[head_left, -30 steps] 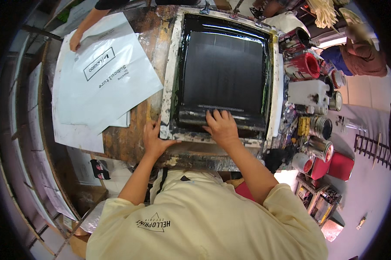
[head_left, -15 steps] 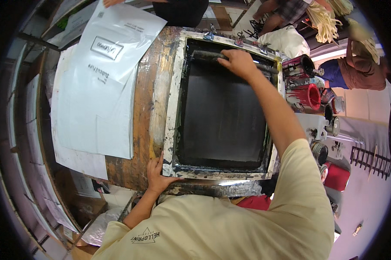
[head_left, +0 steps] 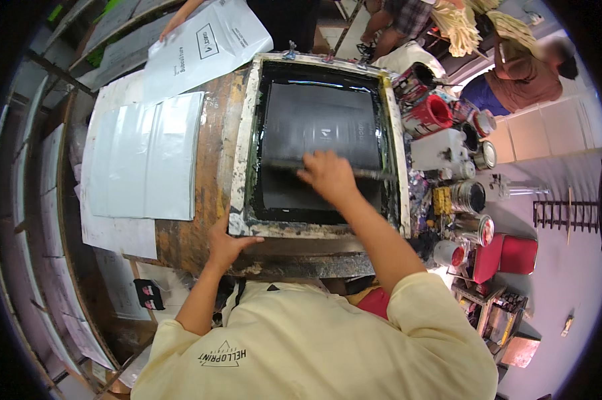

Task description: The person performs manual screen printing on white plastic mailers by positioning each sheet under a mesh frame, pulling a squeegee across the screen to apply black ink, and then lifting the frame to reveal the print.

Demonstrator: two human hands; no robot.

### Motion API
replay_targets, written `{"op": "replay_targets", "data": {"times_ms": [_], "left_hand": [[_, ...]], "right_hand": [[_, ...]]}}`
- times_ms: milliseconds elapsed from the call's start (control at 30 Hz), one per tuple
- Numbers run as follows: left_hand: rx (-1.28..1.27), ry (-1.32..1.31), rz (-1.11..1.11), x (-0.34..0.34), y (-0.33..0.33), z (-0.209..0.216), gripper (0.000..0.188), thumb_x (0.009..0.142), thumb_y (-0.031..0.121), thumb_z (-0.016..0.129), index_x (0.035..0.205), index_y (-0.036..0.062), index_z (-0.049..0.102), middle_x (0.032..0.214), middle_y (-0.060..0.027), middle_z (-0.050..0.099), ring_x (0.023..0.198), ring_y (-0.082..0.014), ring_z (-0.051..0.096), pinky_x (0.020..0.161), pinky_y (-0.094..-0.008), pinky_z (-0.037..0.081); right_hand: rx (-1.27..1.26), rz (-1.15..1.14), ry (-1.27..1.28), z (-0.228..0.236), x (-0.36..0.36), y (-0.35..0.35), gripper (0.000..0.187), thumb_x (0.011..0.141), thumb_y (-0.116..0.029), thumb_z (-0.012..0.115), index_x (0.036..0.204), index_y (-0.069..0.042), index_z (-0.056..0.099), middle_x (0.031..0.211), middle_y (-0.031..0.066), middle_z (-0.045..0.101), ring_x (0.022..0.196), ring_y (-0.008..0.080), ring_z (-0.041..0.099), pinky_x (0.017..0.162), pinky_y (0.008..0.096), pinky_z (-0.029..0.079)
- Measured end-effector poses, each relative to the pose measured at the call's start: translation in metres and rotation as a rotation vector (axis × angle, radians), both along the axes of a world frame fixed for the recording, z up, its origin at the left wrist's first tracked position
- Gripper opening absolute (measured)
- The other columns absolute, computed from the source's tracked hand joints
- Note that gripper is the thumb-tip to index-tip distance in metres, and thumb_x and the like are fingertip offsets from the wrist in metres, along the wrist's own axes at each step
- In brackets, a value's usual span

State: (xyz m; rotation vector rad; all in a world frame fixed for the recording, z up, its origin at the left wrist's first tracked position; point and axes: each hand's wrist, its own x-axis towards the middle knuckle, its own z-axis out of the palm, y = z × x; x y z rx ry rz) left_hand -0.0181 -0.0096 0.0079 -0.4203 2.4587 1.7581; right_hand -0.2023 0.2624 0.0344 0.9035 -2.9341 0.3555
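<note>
A screen printing frame [head_left: 240,167] with whitish, ink-stained wooden sides lies on the worn bench. Its dark mesh [head_left: 294,127] is wet with black ink, and a pale printed shape shows through its middle. My right hand [head_left: 331,179] is closed over a squeegee [head_left: 376,175] lying crosswise on the mesh, below the middle. Part of the squeegee is hidden under the hand. My left hand [head_left: 226,243] grips the frame's near left corner, thumb along the near edge and fingers up the left side.
Left of the frame lies a stack of pale plastic mailer bags [head_left: 144,160]. Another person's hand [head_left: 174,28] holds a printed bag [head_left: 211,47] beyond it. Ink pots, including a red bucket [head_left: 429,115], crowd the right side. Metal clamps [head_left: 328,59] line the frame's far edge.
My right hand has drawn the squeegee from the far end toward me, and ink now shines behind it. The other person's printed bag has moved away from the stack. My left hand stays at the corner.
</note>
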Motion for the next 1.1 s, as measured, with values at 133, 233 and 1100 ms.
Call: {"op": "replay_targets", "data": {"times_ms": [133, 233, 1100], "left_hand": [[-0.081, 0.090, 0.024, -0.006, 0.005, 0.031, 0.087, 0.067, 0.013, 0.100, 0.142, -0.0034, 0.060, 0.116, -0.0125, 0.077, 0.103, -0.0189, 0.072, 0.092, -0.0331, 0.056], [0.153, 0.129, 0.109, -0.019, 0.010, 0.066, 0.066, 0.076, 0.015, 0.096, 0.133, 0.0000, 0.066, 0.111, -0.0084, 0.076, 0.101, -0.0180, 0.072, 0.090, -0.0323, 0.057], [-0.583, 0.299, -0.085, -0.025, 0.086, 0.001, 0.083, 0.097, 0.057, 0.068, 0.148, -0.0075, 0.054, 0.151, -0.0272, 0.055, 0.145, -0.0418, 0.047, 0.120, -0.0599, 0.029]], "right_hand": [[0.021, -0.002, -0.128, 0.072, 0.081, 0.010, 0.037, 0.094, -0.042, 0.072, 0.105, -0.008, 0.062, 0.096, 0.0124, 0.066, 0.094, 0.0349, 0.068, 0.072, 0.0482, 0.058], [-0.042, 0.021, 0.023, 0.127, 0.086, 0.010, 0.037, 0.094, -0.041, 0.070, 0.106, -0.006, 0.062, 0.095, 0.0125, 0.065, 0.095, 0.0342, 0.066, 0.078, 0.0488, 0.057], [-0.239, -0.072, 0.653, 0.254, -0.029, -0.017, 0.046, 0.091, -0.049, 0.064, 0.088, -0.004, 0.076, 0.080, 0.0132, 0.072, 0.084, 0.0331, 0.071, 0.085, 0.0519, 0.045]]}}
